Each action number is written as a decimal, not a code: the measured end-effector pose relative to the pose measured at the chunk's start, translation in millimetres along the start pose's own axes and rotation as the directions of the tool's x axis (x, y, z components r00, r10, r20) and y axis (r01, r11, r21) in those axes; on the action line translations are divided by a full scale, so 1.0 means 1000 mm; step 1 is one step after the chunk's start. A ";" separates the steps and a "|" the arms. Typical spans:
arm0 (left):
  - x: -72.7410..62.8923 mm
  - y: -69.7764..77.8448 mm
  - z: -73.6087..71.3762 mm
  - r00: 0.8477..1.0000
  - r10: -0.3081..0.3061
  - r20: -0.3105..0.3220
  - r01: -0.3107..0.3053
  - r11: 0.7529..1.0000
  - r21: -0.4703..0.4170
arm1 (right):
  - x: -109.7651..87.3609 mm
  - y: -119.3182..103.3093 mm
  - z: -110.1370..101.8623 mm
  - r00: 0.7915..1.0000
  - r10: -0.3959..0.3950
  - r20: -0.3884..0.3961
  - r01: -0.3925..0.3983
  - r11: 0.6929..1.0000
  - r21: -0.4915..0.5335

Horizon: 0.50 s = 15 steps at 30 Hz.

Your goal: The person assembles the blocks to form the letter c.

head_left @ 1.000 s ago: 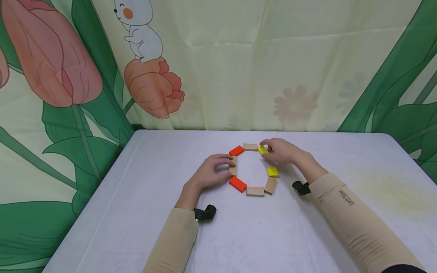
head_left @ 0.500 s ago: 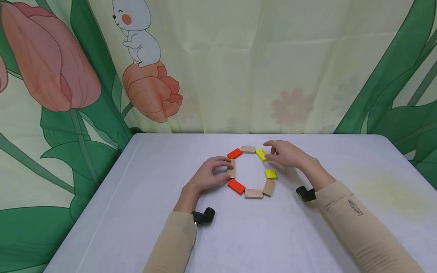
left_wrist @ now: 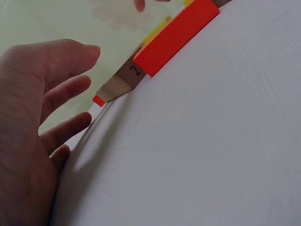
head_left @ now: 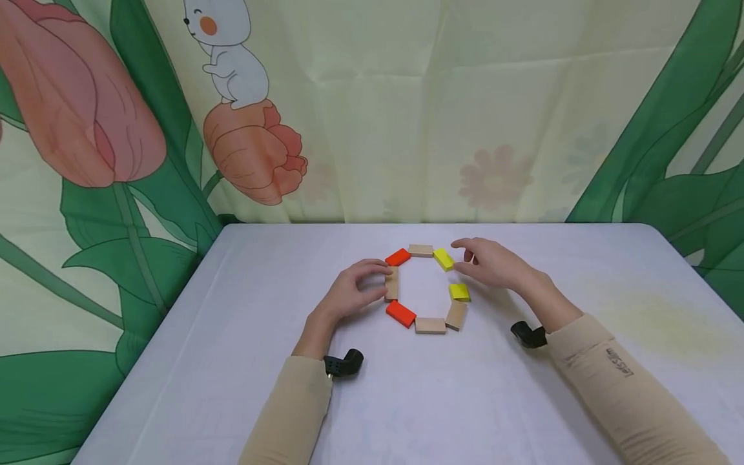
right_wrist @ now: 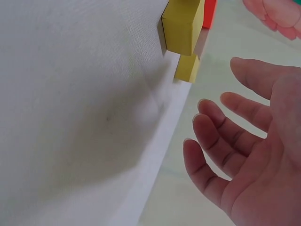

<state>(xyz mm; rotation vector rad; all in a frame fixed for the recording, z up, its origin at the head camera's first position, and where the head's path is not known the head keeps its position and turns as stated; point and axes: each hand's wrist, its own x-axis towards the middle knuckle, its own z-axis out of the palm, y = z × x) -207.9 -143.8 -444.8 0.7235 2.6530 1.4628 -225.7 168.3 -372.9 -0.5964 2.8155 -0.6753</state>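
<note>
Small flat blocks lie in a ring on the table. My left hand (head_left: 356,290) is at the ring's left side, its loosely bent fingers overlapping a plain wooden block (head_left: 392,287) in the head view; the left wrist view shows a gap between thumb and fingers. Red blocks lie just above (head_left: 398,257) and below (head_left: 401,314) that block. My right hand (head_left: 494,263) hovers beside the upper yellow block (head_left: 444,259), fingers relaxed and holding nothing. A second yellow block (head_left: 459,292) lies nearer, with space between the two.
Plain wooden blocks close the ring at the far side (head_left: 421,250), the near side (head_left: 430,326) and the lower right (head_left: 456,316). A white cloth covers the table (head_left: 442,400). Behind it hangs a printed curtain (head_left: 372,129). Each wrist wears a black camera.
My right hand has let go of the upper yellow block and drawn a little to the right. My left fingers have eased slightly back at the left wooden block. The ring keeps its shape.
</note>
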 end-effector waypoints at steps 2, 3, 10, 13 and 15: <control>0.000 0.000 0.000 1.000 -0.004 0.007 0.004 1.000 0.002 | -0.004 0.000 -0.001 1.000 -0.013 -0.013 0.012 1.000 -0.009; 0.000 0.000 0.000 1.000 -0.006 0.010 0.006 1.000 0.007 | -0.006 -0.001 -0.001 1.000 -0.016 -0.021 0.016 1.000 -0.015; -0.002 0.001 -0.002 1.000 -0.021 0.015 0.020 0.999 0.039 | -0.021 -0.002 -0.006 0.994 -0.051 -0.094 0.045 0.997 -0.064; -0.003 0.002 -0.005 1.000 -0.004 0.008 0.003 0.998 0.061 | -0.026 -0.003 -0.008 0.990 -0.071 -0.123 0.061 0.995 -0.081; -0.005 0.003 -0.008 1.000 0.006 0.007 -0.006 0.997 0.082 | -0.029 -0.003 -0.009 0.987 -0.078 -0.141 0.066 0.994 -0.089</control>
